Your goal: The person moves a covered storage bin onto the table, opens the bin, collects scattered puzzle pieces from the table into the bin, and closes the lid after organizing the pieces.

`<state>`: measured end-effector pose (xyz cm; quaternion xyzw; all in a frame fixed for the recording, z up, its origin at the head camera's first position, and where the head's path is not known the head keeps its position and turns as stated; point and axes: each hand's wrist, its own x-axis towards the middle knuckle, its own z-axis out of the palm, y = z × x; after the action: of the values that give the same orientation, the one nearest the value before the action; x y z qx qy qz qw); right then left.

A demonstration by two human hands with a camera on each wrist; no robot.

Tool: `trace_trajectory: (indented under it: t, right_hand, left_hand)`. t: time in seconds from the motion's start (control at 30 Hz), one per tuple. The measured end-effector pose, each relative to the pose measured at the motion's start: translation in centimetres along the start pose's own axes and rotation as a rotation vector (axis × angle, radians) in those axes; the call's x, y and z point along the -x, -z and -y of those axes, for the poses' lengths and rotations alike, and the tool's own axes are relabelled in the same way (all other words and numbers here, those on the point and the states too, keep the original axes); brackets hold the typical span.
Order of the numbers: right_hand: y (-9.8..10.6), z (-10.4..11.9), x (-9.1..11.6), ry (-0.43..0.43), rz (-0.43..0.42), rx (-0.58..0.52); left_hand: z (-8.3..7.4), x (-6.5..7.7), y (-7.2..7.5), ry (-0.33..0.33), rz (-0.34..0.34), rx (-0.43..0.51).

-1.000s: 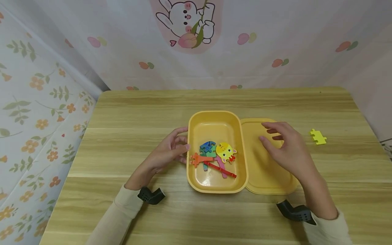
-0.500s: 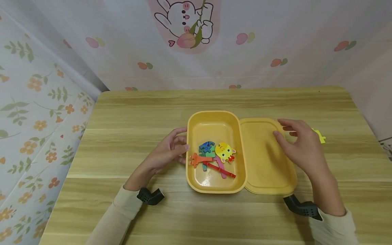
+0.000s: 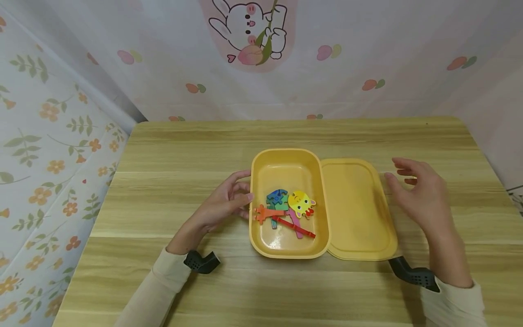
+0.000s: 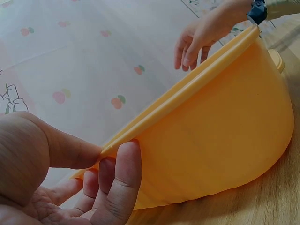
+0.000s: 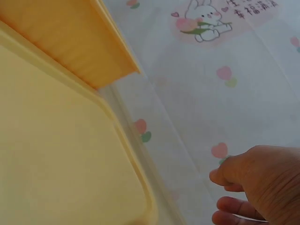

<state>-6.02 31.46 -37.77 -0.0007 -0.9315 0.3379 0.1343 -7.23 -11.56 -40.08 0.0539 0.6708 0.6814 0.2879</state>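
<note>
My left hand point(image 3: 224, 200) pinches the left rim of a yellow plastic box point(image 3: 288, 249), thumb at the rim and fingers against the outer wall, as the left wrist view shows. Inside the box lie puzzle pieces: a yellow giraffe-head piece point(image 3: 300, 203), an orange piece point(image 3: 267, 213), a thin red piece point(image 3: 295, 226), a pink piece point(image 3: 293, 215), and blue and green ones point(image 3: 277, 198). My right hand point(image 3: 422, 193) hovers just past the right edge of the yellow lid point(image 3: 359, 209), fingers loosely bent and holding nothing. The loose yellow piece on that side is hidden behind this hand.
The lid lies flat against the box's right side on a wooden table point(image 3: 196, 145). A white printed curtain point(image 3: 347, 27) hangs behind the table's far edge, and a flowered cloth point(image 3: 49, 181) covers the left side.
My right hand has moved right, from over the lid to beyond its edge, covering the loose yellow puzzle piece. My left hand and the box stay put.
</note>
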Motion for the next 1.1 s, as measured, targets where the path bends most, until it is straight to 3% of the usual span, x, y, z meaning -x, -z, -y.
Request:
trace_trajectory:
  t: [0.4, 0.6, 1.1]
  right_hand:
    - [0.9, -1.6, -0.2, -0.086, -0.028, 0.079]
    - [1.1, -3.1, -0.1, -0.154, -0.004, 0.051]
    - [1.9, -5.4, 0.1, -0.288, 0.095, 0.204]
  left_hand:
    - [0.1, -0.1, 0.0, -0.007, 0.001, 0.006]
    - [0.3, -0.1, 0.1, -0.009, 0.001, -0.004]
    - [0.2, -0.1, 0.1, -0.002, 0.002, -0.001]
